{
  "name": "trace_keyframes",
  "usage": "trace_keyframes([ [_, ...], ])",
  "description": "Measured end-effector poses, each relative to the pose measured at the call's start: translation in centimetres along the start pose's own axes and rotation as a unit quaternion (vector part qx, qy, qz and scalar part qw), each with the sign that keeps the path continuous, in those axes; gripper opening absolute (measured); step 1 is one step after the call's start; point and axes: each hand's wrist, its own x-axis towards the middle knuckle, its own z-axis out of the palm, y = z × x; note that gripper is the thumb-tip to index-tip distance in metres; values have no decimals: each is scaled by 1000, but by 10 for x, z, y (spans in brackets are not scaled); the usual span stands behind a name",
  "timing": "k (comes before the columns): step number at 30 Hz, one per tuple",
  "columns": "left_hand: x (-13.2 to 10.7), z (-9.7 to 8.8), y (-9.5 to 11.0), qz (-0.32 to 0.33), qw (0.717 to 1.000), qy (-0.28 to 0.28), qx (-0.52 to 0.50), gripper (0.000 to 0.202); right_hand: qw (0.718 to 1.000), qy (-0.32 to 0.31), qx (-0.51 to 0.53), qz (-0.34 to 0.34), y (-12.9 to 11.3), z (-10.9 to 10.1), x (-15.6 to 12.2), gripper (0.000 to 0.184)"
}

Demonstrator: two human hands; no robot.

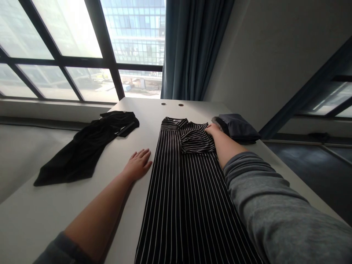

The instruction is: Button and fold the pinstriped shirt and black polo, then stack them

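A long black shirt with white stripes (167,176) lies spread on the white table in front of me, its collar at the far end. One sleeve (196,137) is folded inward across the chest, its stripes running crosswise. My right hand (213,129) grips the shirt's edge at the far right shoulder; the fingertips are partly hidden. My left hand (139,164) rests palm down on the table just left of the shirt, fingers stretched out and holding nothing.
A crumpled black garment (88,143) lies at the left edge of the white table (148,110). Folded dark clothes (239,126) are stacked at the right, close to my right hand. Beyond are windows (82,77) and a blue curtain (189,51).
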Motion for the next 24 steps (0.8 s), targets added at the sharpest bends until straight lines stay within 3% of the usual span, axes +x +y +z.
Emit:
trace_keyframes([
  [4, -2, 1, 0, 2, 1000, 2, 1, 60, 999, -40, 8, -27, -5, -5, -4, 33],
  [8, -1, 2, 0, 2, 1000, 8, -3, 59, 998, -33, 7, -54, -18, -6, -12, 32],
  [16, 1, 1, 0, -1, 1000, 9, -2, 58, 992, -30, -5, -126, -73, 2, -33, 31],
  [24, 1, 0, 0, -1, 1000, 7, -9, 59, 979, -88, -30, -183, -113, 21, -56, 33],
])
